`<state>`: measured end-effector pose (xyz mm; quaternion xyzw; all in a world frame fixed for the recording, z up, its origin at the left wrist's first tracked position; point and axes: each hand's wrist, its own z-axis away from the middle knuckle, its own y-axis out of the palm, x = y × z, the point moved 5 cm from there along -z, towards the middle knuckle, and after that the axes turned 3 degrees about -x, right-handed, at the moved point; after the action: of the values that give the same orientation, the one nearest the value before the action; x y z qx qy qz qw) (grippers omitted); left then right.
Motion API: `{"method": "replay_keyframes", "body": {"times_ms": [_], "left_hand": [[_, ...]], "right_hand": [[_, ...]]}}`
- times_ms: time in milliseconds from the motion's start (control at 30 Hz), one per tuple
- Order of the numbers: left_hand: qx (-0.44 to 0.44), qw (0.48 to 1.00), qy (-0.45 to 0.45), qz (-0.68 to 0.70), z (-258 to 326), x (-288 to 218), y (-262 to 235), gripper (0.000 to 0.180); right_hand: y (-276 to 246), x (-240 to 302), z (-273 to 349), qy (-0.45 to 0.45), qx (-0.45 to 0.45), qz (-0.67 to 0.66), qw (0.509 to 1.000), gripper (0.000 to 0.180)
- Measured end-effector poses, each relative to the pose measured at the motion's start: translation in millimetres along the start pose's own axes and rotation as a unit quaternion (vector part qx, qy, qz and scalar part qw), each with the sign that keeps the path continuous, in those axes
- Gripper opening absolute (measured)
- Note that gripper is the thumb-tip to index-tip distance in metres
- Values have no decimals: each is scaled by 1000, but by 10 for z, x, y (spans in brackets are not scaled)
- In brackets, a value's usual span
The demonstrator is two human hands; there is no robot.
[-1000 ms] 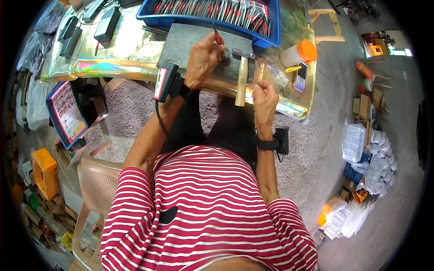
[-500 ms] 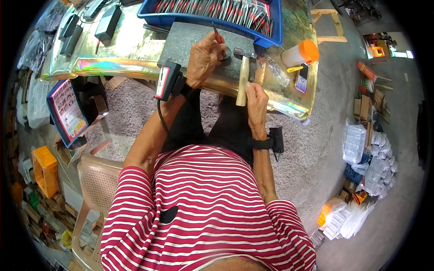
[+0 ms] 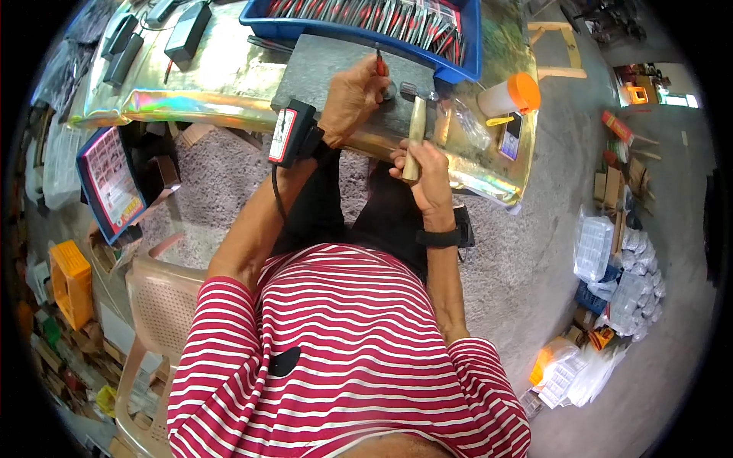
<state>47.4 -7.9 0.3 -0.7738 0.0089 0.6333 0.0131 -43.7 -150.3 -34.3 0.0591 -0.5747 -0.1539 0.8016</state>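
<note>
On the table in front of me lies a dark grey slab (image 3: 321, 72). Above it, my left hand (image 3: 350, 99) is closed in a pinch around a slim tool with a red grip (image 3: 380, 66); its dark end points away from me, and the fingers hide its lower part. A round metal piece beside those fingertips is partly hidden. My right hand (image 3: 429, 175) wraps the lower end of a hammer's pale wooden handle (image 3: 417, 126). The metal hammer head lies at the slab's right edge, just right of my left fingers.
Behind the slab a blue tray (image 3: 359, 34) holds many red and metallic slim tools. To the right are a clear plastic bag (image 3: 467, 126), an orange-lidded container (image 3: 508, 96) and a phone (image 3: 511, 137). Black boxes (image 3: 187, 34) lie at the far left. A plastic chair (image 3: 160, 294) stands left of me.
My right hand has moved slightly left and closed its fingers round the hammer handle. My left hand has shifted a little right, and the red-gripped tool stands straighter.
</note>
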Motion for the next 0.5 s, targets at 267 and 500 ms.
{"method": "replay_keyframes", "body": {"times_ms": [267, 500], "left_hand": [[119, 973, 132, -145, -46, -91, 63, 14], [77, 942, 248, -212, -24, -202, 79, 20]], "right_hand": [[-78, 81, -22, 72, -12, -68, 995, 22], [-63, 488, 107, -8, -41, 73, 996, 26]]}}
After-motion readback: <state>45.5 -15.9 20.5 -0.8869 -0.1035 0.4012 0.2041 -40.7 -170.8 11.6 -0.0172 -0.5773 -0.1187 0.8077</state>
